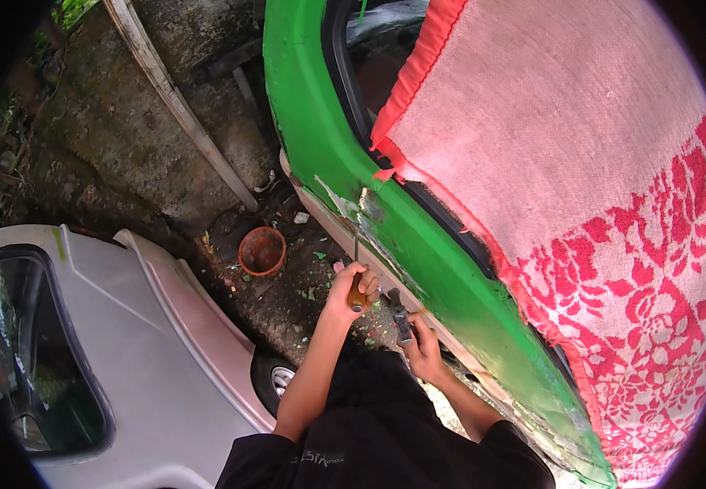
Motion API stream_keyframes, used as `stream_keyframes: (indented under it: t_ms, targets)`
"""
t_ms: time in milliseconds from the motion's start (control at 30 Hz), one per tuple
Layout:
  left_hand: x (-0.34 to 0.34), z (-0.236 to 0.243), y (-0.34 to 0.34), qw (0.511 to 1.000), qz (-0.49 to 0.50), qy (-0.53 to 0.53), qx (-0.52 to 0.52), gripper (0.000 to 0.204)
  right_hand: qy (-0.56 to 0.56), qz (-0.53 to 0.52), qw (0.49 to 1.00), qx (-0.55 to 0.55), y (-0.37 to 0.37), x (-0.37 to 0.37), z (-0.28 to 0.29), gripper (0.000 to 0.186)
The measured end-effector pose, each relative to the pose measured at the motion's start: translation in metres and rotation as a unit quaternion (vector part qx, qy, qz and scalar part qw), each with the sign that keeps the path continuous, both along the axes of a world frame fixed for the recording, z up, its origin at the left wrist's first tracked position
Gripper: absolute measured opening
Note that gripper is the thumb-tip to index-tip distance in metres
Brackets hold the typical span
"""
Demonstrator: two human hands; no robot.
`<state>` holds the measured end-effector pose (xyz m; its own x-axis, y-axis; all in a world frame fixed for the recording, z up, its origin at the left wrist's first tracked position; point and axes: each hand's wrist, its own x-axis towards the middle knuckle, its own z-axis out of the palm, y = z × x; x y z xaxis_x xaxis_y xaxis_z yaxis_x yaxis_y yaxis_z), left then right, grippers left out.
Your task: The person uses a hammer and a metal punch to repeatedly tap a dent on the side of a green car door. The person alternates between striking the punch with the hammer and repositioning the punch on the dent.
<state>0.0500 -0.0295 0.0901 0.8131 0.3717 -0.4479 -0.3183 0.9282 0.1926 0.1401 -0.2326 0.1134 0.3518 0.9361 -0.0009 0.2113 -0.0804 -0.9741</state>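
In my left hand (343, 293), closed in a fist, is a screwdriver-like tool (356, 298) with an amber-brown handle and a thin metal shaft. Its shaft points up toward chipped, flaking paint (371, 205) on the green car body (443, 257); whether the tip touches the metal cannot be made out. My right hand (424, 350) is closed round a short, dark metal tool (401, 318), possibly a hammer. That tool is just right of the left fist, beside the car's pale lower edge (386, 273).
A pink and red patterned cloth (581, 179) covers the green car's windows. At the left stands a silver car (149, 342), leaving a narrow gap. An orange-brown pot (262, 251) sits on the ground among paint chips (312, 285). A long pale strip (182, 106) lies beyond it.
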Motion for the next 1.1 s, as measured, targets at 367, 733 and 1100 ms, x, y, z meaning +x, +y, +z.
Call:
stream_keyframes:
  t_ms: [367, 733, 1100]
  targets:
    - [0.008, -0.011, 0.006, 0.999, 0.007, -0.033, 0.030, 0.035, -0.165, 0.095, 0.979, 0.079, 0.002, -0.017, 0.050, 0.019]
    - [0.007, -0.016, 0.008, 0.999, 0.000, -0.033, 0.038, 0.036, -0.136, 0.089, 0.986, -0.030, 0.018, -0.018, 0.039, 0.013]
    - [0.004, 0.001, 0.001, 0.998, 0.012, 0.018, 0.058, 0.037, -0.102, 0.036, 0.993, 0.055, 0.004, -0.017, 0.027, 0.013]
